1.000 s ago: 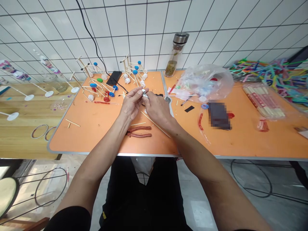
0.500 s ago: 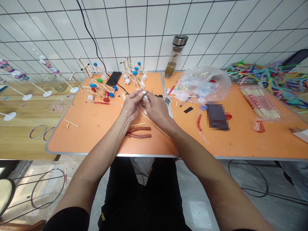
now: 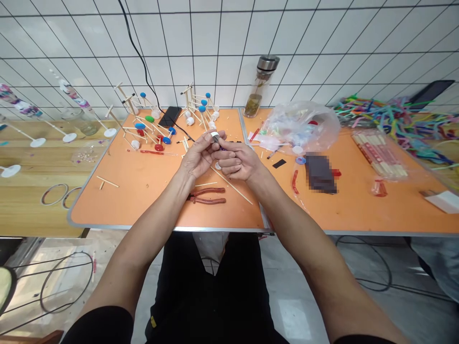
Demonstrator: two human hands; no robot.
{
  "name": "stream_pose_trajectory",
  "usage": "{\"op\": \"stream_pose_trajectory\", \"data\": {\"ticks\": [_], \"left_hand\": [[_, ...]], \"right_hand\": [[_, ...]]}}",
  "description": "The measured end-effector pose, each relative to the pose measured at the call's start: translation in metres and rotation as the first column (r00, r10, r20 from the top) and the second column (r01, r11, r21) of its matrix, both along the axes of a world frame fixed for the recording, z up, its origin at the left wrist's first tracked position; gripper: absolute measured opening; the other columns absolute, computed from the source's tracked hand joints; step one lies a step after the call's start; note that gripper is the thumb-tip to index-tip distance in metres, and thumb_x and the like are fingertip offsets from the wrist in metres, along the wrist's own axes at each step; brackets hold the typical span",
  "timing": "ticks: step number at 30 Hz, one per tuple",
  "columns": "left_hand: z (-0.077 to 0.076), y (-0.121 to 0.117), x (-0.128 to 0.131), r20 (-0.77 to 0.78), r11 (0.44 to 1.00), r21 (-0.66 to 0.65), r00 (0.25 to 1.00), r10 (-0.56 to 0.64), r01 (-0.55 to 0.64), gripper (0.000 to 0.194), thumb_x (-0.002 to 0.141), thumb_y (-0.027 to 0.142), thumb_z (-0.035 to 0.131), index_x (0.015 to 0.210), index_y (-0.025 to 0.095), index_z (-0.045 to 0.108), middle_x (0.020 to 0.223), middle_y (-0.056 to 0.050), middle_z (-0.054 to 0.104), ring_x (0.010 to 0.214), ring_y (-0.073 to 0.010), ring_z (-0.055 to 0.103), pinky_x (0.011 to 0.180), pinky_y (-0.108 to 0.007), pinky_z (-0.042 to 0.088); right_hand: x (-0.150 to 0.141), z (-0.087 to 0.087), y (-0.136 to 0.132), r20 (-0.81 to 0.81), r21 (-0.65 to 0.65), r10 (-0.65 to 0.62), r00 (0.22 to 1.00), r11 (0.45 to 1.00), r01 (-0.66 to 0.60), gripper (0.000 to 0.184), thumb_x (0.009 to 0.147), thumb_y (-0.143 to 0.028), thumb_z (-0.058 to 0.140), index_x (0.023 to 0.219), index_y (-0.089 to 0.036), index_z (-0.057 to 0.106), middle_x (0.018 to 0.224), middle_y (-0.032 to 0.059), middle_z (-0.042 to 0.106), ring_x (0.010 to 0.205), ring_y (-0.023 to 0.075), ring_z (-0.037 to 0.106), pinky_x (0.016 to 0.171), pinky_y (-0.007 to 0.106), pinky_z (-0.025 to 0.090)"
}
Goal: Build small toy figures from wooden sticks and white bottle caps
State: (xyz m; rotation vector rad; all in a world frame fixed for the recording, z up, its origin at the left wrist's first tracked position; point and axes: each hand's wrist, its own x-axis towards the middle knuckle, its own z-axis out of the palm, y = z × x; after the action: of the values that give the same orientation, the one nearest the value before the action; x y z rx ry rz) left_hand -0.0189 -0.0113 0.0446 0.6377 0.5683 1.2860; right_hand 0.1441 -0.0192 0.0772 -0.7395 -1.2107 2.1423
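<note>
Pinching a small white piece, hands meet near slender wooden sticks.

The person wears black. The left sleeve is short and plain, with a smooth, rounded hem that ends on the upper arm; of the right sleeve only a dark strip shows at the bottom edge. Both forearms are bare, and so are the left hand and the right hand. The trousers are black too, in dull cloth, with a small yellow mark on the left side.
</note>
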Motion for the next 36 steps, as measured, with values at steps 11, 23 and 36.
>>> {"op": "stream_pose_trajectory", "data": {"ticks": [11,23,36], "left_hand": [[-0.022,0.012,0.014,-0.160,0.960,-0.071,0.953,0.258,-0.272,0.020,0.081,0.020,0.099,0.092,0.020,0.082,0.092,-0.001,0.086,0.090,-0.0136,0.083,0.101,-0.027,0.063],[-0.009,0.008,0.006,-0.076,0.994,0.048,0.992,0.105,-0.102,0.008,0.093,0.016,0.085,0.099,0.021,0.083,0.115,-0.006,0.089,0.112,-0.0162,0.083,0.101,-0.024,0.064],[-0.023,0.016,0.004,-0.208,0.962,-0.020,0.942,0.264,-0.274,0.026,0.080,0.026,0.101,0.093,0.022,0.079,0.091,0.001,0.085,0.092,-0.0138,0.084,0.100,-0.025,0.062]], "right_hand": [[-0.023,-0.034,-0.016,0.461,0.870,-0.807,0.369,0.493,-0.007,0.024,0.113,-0.035,0.050,0.121,-0.021,0.066,0.113,0.0173,0.078,0.108,0.0327,0.069,0.083,0.034,0.048],[-0.005,-0.010,0.001,0.083,0.115,-0.149,0.985,0.984,0.139,0.034,0.118,-0.044,0.046,0.091,-0.025,0.049,0.057,-0.0135,0.025,0.044,0.0093,0.012,0.041,0.017,0.016],[-0.020,-0.027,-0.015,0.450,0.861,-0.871,0.197,0.364,-0.357,0.040,0.118,-0.035,0.039,0.139,-0.024,0.070,0.116,0.0188,0.083,0.107,0.0372,0.075,0.086,0.041,0.045]]}}
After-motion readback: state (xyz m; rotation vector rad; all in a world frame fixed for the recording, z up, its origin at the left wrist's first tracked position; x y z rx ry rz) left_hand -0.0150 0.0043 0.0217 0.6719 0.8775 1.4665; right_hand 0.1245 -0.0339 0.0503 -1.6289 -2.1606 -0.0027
